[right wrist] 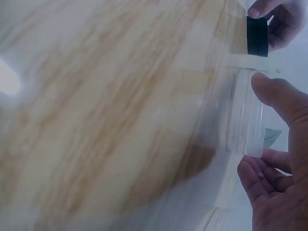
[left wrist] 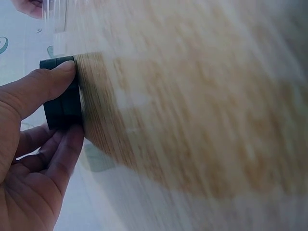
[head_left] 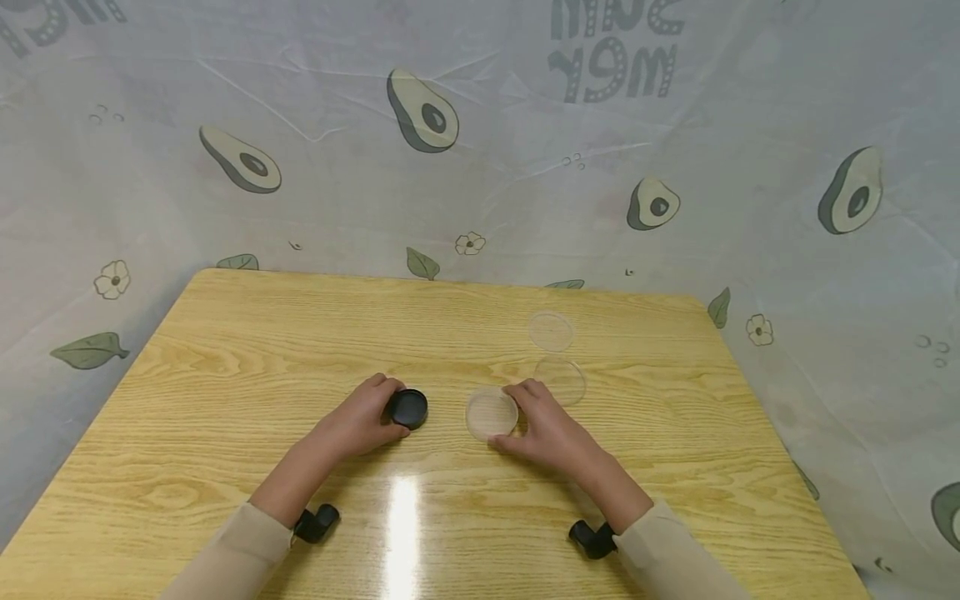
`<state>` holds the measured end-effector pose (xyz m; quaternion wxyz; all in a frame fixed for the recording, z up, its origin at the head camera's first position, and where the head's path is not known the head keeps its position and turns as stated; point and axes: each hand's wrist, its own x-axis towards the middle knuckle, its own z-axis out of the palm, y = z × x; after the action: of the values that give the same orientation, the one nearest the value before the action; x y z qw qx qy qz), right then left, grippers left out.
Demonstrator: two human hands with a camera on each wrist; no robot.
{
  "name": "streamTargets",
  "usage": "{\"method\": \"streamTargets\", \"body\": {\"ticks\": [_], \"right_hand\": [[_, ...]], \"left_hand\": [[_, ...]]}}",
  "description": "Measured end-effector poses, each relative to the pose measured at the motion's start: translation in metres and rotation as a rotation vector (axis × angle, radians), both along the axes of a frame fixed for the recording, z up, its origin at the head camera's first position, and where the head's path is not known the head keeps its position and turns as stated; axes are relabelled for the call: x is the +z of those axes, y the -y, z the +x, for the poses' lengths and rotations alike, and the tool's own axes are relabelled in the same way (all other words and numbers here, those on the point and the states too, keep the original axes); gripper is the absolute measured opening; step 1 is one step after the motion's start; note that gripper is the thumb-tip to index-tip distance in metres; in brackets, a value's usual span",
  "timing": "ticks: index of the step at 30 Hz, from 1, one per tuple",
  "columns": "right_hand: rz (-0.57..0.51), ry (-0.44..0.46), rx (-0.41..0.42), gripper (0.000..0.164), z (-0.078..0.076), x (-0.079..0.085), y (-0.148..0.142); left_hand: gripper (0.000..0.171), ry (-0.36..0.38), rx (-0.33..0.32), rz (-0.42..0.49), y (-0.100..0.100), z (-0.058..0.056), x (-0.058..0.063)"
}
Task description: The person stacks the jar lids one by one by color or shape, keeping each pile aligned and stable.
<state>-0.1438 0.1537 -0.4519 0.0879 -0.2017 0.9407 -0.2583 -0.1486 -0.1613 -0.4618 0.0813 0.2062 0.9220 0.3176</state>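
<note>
In the head view my left hand (head_left: 366, 418) grips a short black round case (head_left: 409, 409) with a raised rim, thumb on the near side and fingers on the far side. The left wrist view shows a seam running round the side of the black case (left wrist: 65, 98). Just to the right, my right hand (head_left: 546, 425) holds a clear round dish (head_left: 491, 415) by its edge, between thumb and fingertips. Seen from the side in the right wrist view, the clear dish (right wrist: 245, 115) has ridged walls. Both pieces rest on the wooden table, a small gap apart.
Behind the right hand lies a clear round disc (head_left: 561, 381), with another clear disc (head_left: 551, 332) farther back. The wooden table (head_left: 225, 375) has a bright glare streak near its front. A patterned cloth (head_left: 517, 167) hangs behind and beside the table.
</note>
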Motion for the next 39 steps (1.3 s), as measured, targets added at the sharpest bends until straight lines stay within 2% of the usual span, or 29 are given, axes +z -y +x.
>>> {"method": "streamTargets", "body": {"ticks": [29, 39], "right_hand": [[0.039, -0.002, 0.016, 0.079, 0.0022, 0.0007, 0.0018], [0.011, -0.014, 0.019, 0.077, 0.0022, -0.002, 0.0004]], "left_hand": [[0.05, -0.01, 0.008, -0.001, -0.0005, 0.0006, 0.0004], [0.05, 0.03, 0.037, -0.015, -0.0028, 0.0023, 0.0035]]}}
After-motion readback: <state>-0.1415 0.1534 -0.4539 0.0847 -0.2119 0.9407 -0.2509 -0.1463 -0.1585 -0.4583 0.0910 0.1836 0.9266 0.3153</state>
